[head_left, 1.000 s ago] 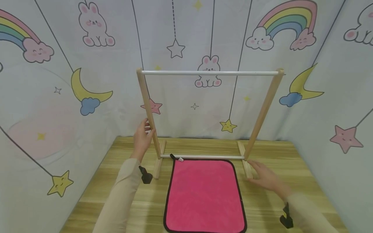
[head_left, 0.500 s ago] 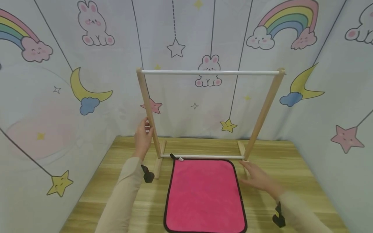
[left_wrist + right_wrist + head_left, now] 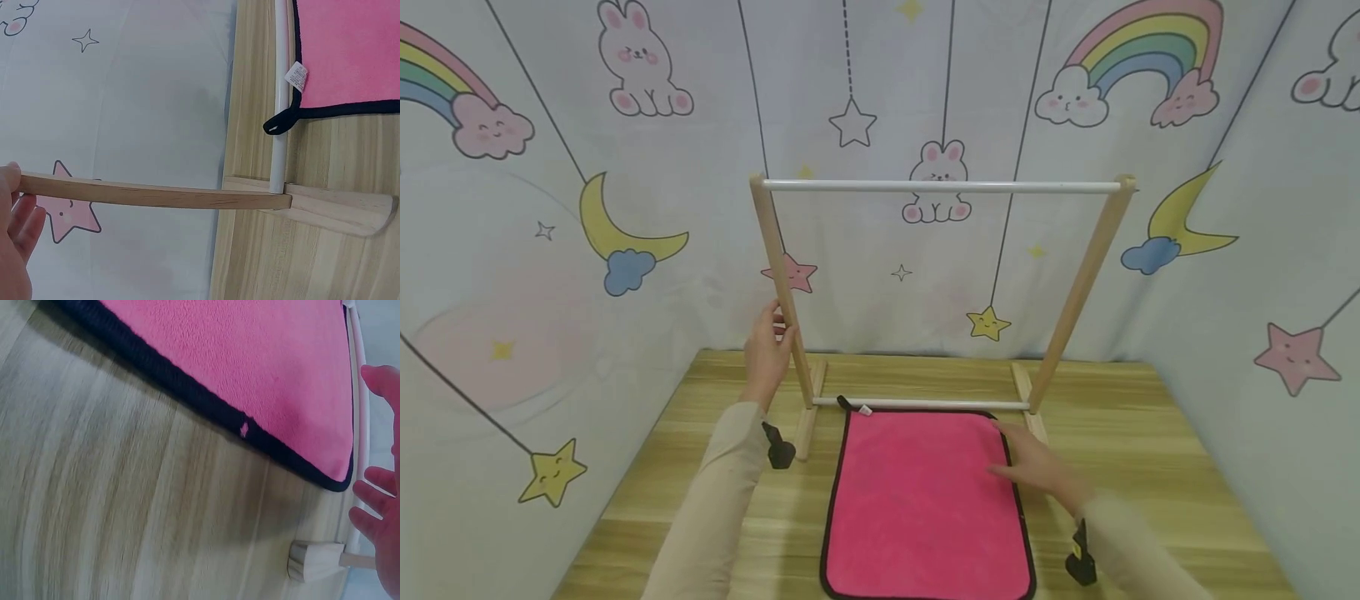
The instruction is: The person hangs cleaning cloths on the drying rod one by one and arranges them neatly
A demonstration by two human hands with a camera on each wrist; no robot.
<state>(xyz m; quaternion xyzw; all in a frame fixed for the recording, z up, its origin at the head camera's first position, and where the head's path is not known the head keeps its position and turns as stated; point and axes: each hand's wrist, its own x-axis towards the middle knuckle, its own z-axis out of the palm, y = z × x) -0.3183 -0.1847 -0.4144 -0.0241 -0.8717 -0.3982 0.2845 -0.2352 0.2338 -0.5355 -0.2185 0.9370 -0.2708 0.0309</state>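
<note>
Evidently, in the head view, the left hand pinches the left post of the wooden rack, a sensible hold for steadying it. The pink cloth lies flat on the bench, its far edge just beside the bottom bar. Over its far right corner is the right hand, fingers spread and gripping nothing; whether they touch the cloth is impossible to tell. A low, level approach suits that corner best, since a knock could shift the rack.

In the left wrist view, thumb and fingers take the post from opposite sides. A gentle squeeze should do; pulling could tip the rack on its left foot. The cloth's black loop overlaps the bottom bar near the white tag and might snag under a hasty tug.

In the right wrist view, thumb and fingers stand well apart. Pinching the black trim should grip better than grabbing the plush middle, and the right foot nearby deserves some clearance.
</note>
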